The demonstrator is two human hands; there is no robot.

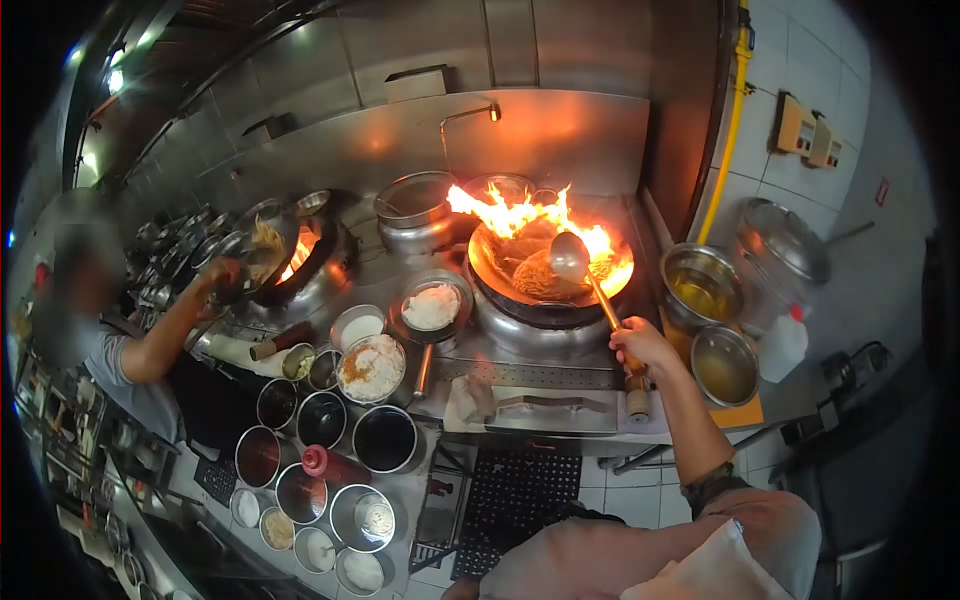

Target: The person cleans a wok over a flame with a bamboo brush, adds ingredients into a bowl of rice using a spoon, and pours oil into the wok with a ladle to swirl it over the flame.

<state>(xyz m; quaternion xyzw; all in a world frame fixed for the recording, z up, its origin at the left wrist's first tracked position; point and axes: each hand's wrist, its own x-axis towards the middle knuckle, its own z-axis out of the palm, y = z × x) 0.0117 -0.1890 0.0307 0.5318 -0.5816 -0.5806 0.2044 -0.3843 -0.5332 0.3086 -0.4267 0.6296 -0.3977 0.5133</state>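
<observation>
My right hand (645, 346) is closed around the wooden-ended handle of a metal ladle (570, 257). The ladle's bowl rests over brown food (538, 274), perhaps noodles or rice, in a large wok (487, 277) on the burner. Tall orange flames (515, 215) rise along the wok's back and right side. Of my left arm, a pale sleeve and a small patch of skin show at the bottom edge; the left hand itself is out of sight. Left of the wok sits a long-handled strainer or pan (423, 340) with white food in it.
Several sauce and seasoning containers (384, 438) stand front left, with a red-capped bottle (316, 461) among them. At right are metal bowls (725, 366) and a pale jug (784, 347). A co-worker (150, 350) handles a pan (262, 258) over another flaming burner (330, 275).
</observation>
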